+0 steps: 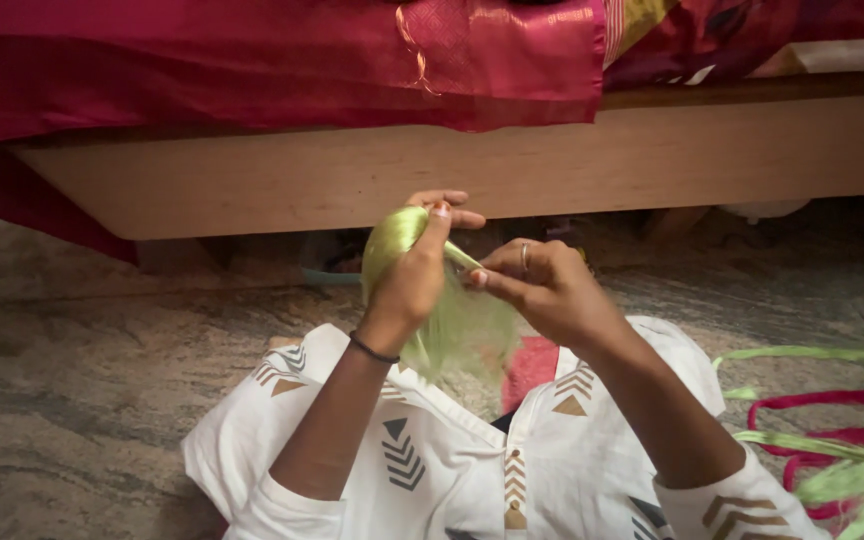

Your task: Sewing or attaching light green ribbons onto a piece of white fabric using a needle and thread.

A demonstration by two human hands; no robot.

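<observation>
Left hand wrapped round looped pale green strands, right hand pinching one strip: likely slipping or tangling if pinch loosens.

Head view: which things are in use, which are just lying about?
In use:
- pale green strands, bunch wound over left hand
- one strand pinched by right hand

Lying about:
- loose green and red strips on floor
- magenta cloth over wooden bed frame

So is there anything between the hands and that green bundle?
Nothing visible: the left hand already grips the green bundle, and the right hand pinches a strand of it.
</observation>
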